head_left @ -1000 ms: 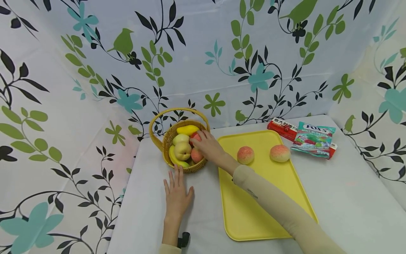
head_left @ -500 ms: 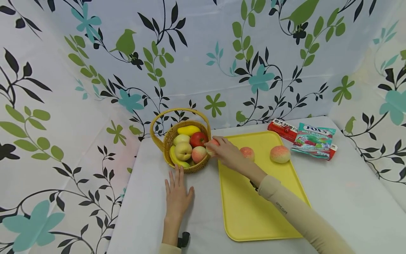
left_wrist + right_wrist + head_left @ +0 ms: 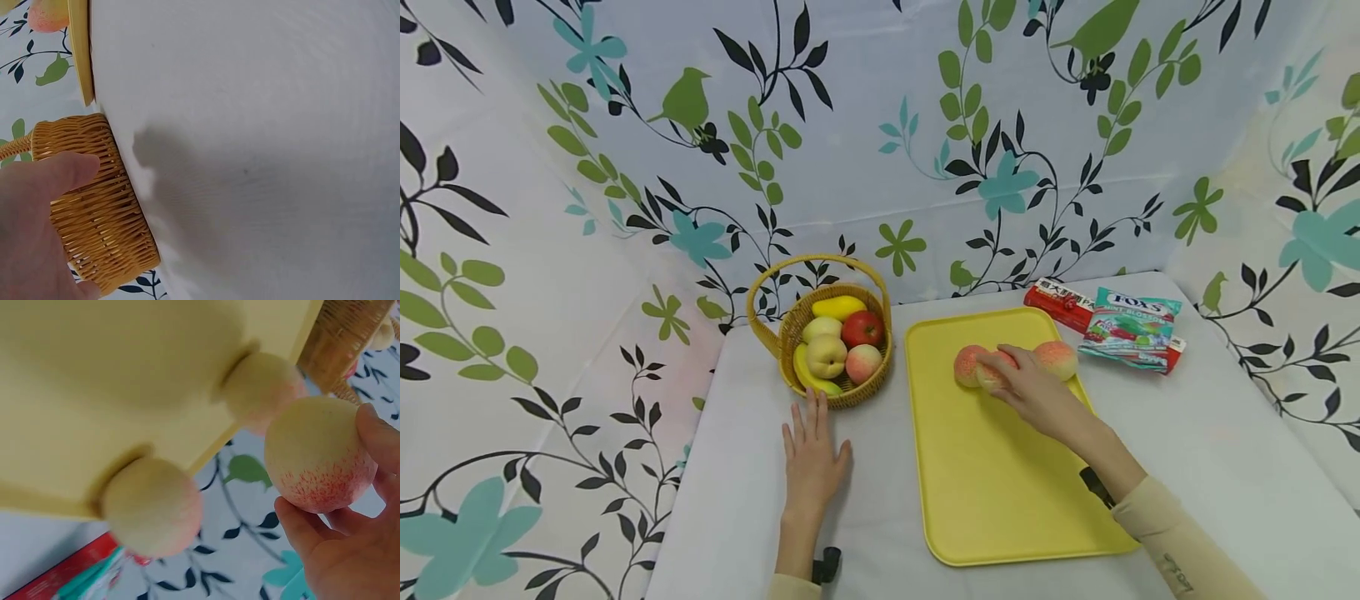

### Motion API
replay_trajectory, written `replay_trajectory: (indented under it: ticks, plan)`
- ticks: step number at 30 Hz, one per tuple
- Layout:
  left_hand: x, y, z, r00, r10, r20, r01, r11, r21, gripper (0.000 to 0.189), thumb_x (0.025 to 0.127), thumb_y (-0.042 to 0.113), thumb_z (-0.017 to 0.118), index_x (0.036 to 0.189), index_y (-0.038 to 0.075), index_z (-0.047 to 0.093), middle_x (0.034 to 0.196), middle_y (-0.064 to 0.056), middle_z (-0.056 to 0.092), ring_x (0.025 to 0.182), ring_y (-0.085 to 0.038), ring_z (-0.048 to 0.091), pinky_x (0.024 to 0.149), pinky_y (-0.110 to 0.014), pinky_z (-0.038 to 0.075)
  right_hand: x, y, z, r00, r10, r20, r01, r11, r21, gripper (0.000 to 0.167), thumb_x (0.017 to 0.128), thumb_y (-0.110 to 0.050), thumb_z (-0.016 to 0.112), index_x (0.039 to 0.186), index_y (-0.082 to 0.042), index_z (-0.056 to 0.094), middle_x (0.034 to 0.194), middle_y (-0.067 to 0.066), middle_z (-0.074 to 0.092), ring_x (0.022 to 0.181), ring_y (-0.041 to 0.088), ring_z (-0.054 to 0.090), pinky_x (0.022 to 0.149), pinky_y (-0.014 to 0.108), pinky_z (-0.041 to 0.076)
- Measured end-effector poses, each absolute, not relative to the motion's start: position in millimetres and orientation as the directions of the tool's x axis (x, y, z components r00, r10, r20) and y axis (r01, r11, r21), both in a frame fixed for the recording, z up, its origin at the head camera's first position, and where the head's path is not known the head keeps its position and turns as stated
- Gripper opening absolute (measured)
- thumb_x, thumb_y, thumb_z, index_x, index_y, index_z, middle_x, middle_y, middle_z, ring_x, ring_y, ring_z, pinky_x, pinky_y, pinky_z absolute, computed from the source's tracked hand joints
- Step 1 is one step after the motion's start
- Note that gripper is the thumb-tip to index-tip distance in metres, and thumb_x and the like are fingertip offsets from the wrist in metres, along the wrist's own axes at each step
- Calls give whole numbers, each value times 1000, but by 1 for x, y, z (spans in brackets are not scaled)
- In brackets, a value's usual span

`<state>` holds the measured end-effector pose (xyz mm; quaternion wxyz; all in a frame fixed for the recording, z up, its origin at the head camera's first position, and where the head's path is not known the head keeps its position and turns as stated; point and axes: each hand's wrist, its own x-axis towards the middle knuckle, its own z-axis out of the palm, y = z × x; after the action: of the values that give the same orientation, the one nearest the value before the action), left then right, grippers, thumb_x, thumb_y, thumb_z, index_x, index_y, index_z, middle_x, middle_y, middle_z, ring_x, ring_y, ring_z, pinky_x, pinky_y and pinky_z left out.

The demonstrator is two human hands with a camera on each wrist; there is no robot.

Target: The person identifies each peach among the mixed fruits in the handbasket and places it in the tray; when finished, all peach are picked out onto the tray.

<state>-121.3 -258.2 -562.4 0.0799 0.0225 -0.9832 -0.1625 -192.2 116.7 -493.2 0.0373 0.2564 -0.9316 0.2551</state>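
My right hand (image 3: 1037, 396) pinches a pink-and-cream peach (image 3: 319, 453) between thumb and fingers, over the upper part of the yellow tray (image 3: 992, 492). On that tray sit two more peaches, one at the left (image 3: 966, 365) and one at the right (image 3: 1058, 358) of the held one. My left hand (image 3: 812, 462) is spread with straight fingers, its fingertips by the front of the wicker basket (image 3: 854, 398). Inside the basket are a red apple (image 3: 862, 329), a peach (image 3: 863, 364), a banana (image 3: 811, 372), a yellow elongated fruit (image 3: 838, 307) and two pale round fruits (image 3: 826, 356).
Behind the tray's right corner lies a teal FOX'S candy bag (image 3: 1131, 329) on top of a red box (image 3: 1060, 302). The basket's tall handle (image 3: 820, 260) arches above the fruit. A leaf-patterned cloth (image 3: 850, 133) hangs at the back of the white table (image 3: 880, 517).
My right hand has taken a peach out of the basket and carried it right, over the tray between the other peaches. The left hand has stayed by the basket.
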Motion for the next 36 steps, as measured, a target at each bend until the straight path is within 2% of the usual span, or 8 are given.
replay_trajectory:
  ticks: [3,8,12,18,23,31,36]
  plan:
    - [-121,-258,-561,-989,-68,132,-21,945,327,101,93,29,74,167,15,6,176,-7,3,160,-46,6,127,-69,8,-184,137,-497,-886,-434,166,-459,766,-449,54,98,-24,69,148,-19,52,149,23,48,138,43,48,101,64,52]
    - [-121,-258,-561,-991,-70,117,-27,942,334,102,94,30,73,167,15,4,176,-8,1,161,-46,5,127,-68,7,-174,157,-504,-895,-421,147,-442,789,-427,48,98,-25,69,144,-19,56,139,17,53,124,37,54,89,62,57]
    - [-120,-258,-562,-990,-73,120,-30,943,330,102,93,30,74,167,15,5,176,-8,2,160,-46,6,127,-68,8,-170,165,-510,-892,-428,146,-448,796,-407,45,98,-23,69,141,-15,59,139,21,55,123,40,55,90,62,56]
    - [-120,-258,-564,-984,-71,163,-15,947,322,102,91,29,76,167,15,9,175,-10,7,159,-48,10,125,-70,11,-165,169,-513,-887,-442,136,-457,796,-396,42,96,-19,71,136,-14,63,133,21,58,121,42,56,81,61,58]
    - [-121,-257,-566,-978,-68,197,-3,949,315,100,90,28,77,166,13,14,175,-11,12,158,-49,14,124,-71,14,-164,171,-514,-883,-450,137,-466,799,-379,43,94,-17,73,135,-14,63,133,22,59,121,43,57,84,63,57]
    - [-120,-257,-562,-987,-77,141,-28,948,318,100,93,30,75,167,15,10,176,-8,5,160,-48,8,126,-69,9,-160,171,-521,-880,-448,158,-474,806,-354,46,93,-16,75,137,-14,62,131,20,58,116,41,58,87,62,56]
    - [-121,-258,-562,-989,-79,126,-33,943,330,101,94,30,74,167,16,7,176,-8,2,160,-47,4,127,-69,7,-161,169,-523,-873,-454,178,-488,808,-331,58,91,-23,77,144,-12,56,143,25,53,130,46,51,102,67,48]
